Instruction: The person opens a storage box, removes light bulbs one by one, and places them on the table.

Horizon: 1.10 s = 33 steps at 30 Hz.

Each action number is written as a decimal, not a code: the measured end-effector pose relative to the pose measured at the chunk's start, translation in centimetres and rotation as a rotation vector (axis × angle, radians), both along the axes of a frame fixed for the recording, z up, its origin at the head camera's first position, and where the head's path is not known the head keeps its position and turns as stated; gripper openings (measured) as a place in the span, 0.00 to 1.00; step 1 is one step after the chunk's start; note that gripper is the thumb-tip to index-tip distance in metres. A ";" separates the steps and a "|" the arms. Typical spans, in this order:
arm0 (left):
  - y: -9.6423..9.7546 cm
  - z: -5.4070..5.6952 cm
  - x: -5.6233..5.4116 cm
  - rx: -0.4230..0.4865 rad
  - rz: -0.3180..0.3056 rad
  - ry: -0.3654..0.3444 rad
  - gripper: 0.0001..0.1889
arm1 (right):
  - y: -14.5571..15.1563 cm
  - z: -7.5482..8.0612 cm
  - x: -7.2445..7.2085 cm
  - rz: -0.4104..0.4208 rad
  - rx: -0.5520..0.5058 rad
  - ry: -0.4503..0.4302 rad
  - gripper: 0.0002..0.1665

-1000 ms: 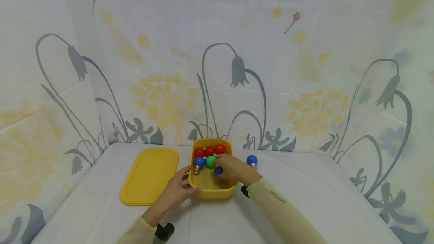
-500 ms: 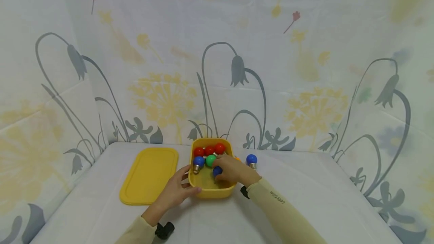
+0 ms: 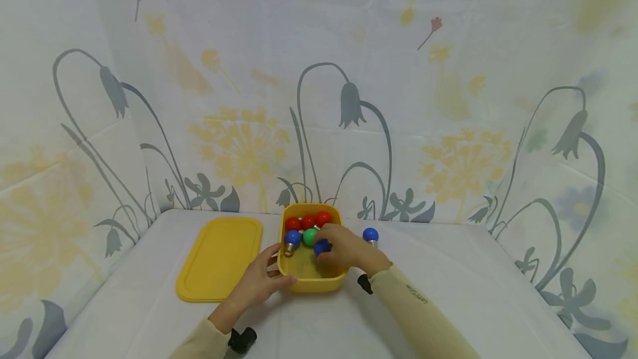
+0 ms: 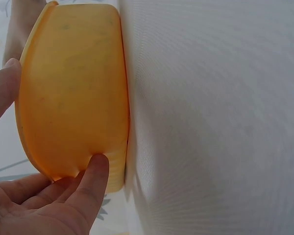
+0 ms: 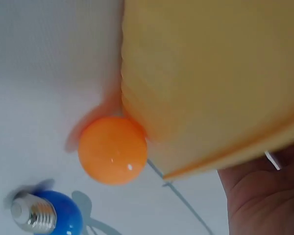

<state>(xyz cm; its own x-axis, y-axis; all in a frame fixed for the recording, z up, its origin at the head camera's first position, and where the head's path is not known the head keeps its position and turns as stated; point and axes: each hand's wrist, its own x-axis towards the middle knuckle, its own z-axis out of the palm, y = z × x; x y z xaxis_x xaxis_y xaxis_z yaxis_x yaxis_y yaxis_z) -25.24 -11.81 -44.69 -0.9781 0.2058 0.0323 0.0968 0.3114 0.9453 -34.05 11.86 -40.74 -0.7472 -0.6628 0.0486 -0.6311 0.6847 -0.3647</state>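
A yellow plastic box (image 3: 311, 287) stands in the middle of the table. My left hand (image 3: 256, 284) holds its near left corner, thumb at the rim and fingers against the side wall. Inside the box, my right hand (image 3: 346, 248) pinches a blue light bulb (image 3: 321, 247) between thumb and fingers; its base is hidden. Several more bulbs lie toward the far end: three red bulbs (image 3: 308, 222), a green bulb (image 3: 309, 237) and another blue bulb (image 3: 292, 238) with its metal base toward me. In the right wrist view, the box wall hides the right fingertips.
A yellow lid (image 3: 219, 259) lies flat left of the box. Right of it, outside on the white cloth, are a blue bulb (image 3: 370, 235) and an orange bulb (image 5: 112, 150) close to the box wall. A flower-printed curtain (image 3: 319, 98) closes off the back.
My right hand and forearm have shifted slightly to the right, and more of the pinched blue bulb shows. The orange bulb, partly visible half a second ago, is hidden behind the hand. The left hand stays put.
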 end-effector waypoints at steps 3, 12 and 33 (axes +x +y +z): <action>0.0 -0.1 0.0 -0.005 0.002 0.003 0.49 | 0.7 0.5 -0.1 0.022 -0.042 0.048 0.20; 0.2 0.1 -0.1 -0.008 0.007 -0.024 0.49 | 4.3 1.9 0.7 0.015 -0.179 0.125 0.20; 0.1 0.0 0.0 -0.001 0.023 -0.029 0.49 | 13.5 -0.2 0.2 -0.088 -0.362 0.252 0.21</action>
